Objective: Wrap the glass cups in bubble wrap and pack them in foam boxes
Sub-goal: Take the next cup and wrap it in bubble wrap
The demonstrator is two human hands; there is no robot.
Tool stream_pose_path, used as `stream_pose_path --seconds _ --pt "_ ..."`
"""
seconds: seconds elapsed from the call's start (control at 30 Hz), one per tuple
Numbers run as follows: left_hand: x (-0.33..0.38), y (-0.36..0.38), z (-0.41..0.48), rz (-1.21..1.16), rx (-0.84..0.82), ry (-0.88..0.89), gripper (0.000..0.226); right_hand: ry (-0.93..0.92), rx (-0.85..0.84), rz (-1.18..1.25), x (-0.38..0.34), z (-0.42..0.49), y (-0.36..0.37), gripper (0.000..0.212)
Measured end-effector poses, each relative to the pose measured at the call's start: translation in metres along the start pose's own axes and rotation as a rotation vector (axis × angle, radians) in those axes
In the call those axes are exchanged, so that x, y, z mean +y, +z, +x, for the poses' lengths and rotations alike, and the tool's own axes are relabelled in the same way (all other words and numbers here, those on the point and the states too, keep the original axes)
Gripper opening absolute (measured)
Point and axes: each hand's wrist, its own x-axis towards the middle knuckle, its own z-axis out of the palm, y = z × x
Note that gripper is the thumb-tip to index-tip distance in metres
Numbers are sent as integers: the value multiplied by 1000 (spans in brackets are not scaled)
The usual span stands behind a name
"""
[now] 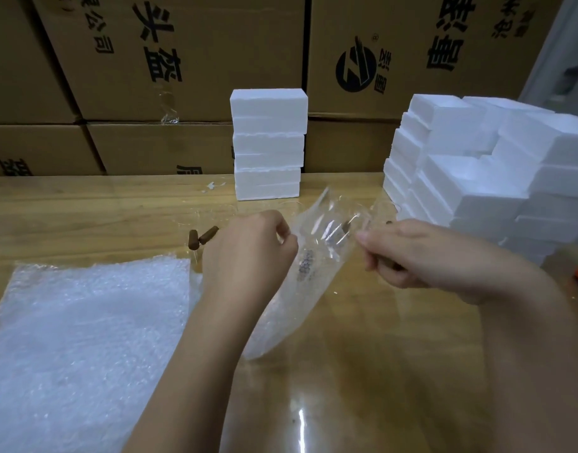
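Plastic bubble wrap — left hand, right hand pinching.

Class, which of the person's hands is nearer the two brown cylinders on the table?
Left. The left hand is just right of the brown cylinders; the right hand is farther right, beyond the bubble wrap sheet.
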Motion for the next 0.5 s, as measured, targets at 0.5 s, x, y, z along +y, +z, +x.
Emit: stream_pose_path --seconds 0.5 --pt "32 5 -18 98 226 314 11 58 -219 319 7 36 26 46"
